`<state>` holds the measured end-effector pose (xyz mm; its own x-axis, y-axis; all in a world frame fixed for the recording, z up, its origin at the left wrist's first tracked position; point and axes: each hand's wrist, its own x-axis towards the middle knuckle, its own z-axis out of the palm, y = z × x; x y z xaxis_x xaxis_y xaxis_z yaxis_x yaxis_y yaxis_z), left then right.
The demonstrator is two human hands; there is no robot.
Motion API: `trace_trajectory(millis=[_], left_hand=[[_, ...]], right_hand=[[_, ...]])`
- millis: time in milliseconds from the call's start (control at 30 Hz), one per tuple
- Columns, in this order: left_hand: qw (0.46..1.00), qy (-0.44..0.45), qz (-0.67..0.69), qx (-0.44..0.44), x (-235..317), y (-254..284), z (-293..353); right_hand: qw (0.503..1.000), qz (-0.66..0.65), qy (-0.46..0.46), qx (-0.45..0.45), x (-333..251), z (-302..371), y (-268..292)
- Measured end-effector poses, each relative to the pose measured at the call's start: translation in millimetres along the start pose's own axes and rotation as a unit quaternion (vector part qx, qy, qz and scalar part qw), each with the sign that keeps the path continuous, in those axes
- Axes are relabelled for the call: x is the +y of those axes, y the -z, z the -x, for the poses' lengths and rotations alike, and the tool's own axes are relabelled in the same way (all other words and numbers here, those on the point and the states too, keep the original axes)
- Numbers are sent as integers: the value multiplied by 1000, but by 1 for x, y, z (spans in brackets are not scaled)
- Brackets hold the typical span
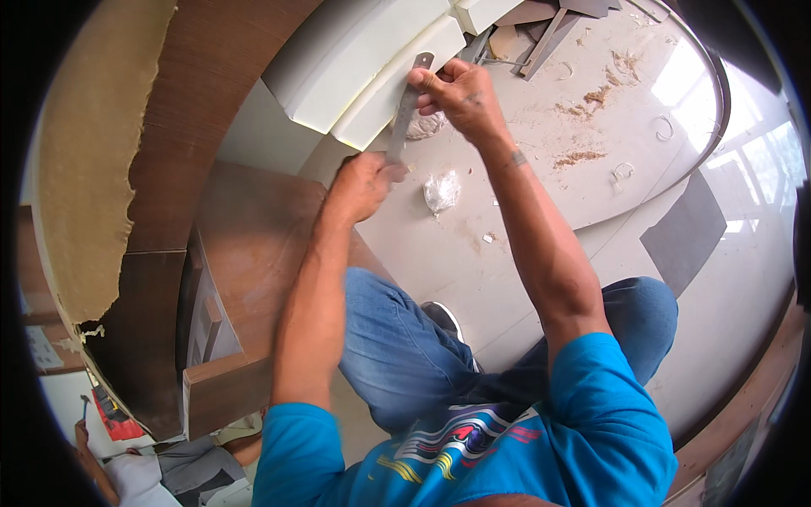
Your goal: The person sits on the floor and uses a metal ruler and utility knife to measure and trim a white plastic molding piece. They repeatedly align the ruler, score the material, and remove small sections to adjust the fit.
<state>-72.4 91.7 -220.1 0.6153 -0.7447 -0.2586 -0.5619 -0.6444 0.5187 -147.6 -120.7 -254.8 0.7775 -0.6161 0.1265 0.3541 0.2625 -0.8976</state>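
A narrow steel ruler (404, 118) is held at a slant between both hands, in front of a white panel edge (397, 80). My right hand (463, 97) pinches it near its upper end, where a hole shows. Lower down, my left hand (361, 184) has its fingers closed at the other end of the ruler, slightly blurred. Behind the ruler, a clear plastic bag (425, 125) lies on the floor close to the panels. Another crumpled plastic bag (442, 191) sits just below.
Brown wood cabinet panels (253, 228) stand at my left. Offcuts (541, 34) are piled at the far side. Sawdust (591, 101) and a grey sheet (686, 230) lie on the floor to the right. At the lower left, another person's hand (82, 435) is near a blue-handled tool.
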Motion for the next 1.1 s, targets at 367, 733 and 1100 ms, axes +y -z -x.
trace_trajectory(millis=[367, 733, 1100], left_hand=[[1000, -9, -8, 19, -8, -21, -36], [999, 37, -8, -28, 1, -5, -14], [998, 49, -26, -30, -1, 12, -4]], right_hand=[[993, 102, 0, -62, -2, -12, 25], [998, 11, 28, -47, 10, -8, 11], [999, -11, 27, 17, 9, -2, -5]])
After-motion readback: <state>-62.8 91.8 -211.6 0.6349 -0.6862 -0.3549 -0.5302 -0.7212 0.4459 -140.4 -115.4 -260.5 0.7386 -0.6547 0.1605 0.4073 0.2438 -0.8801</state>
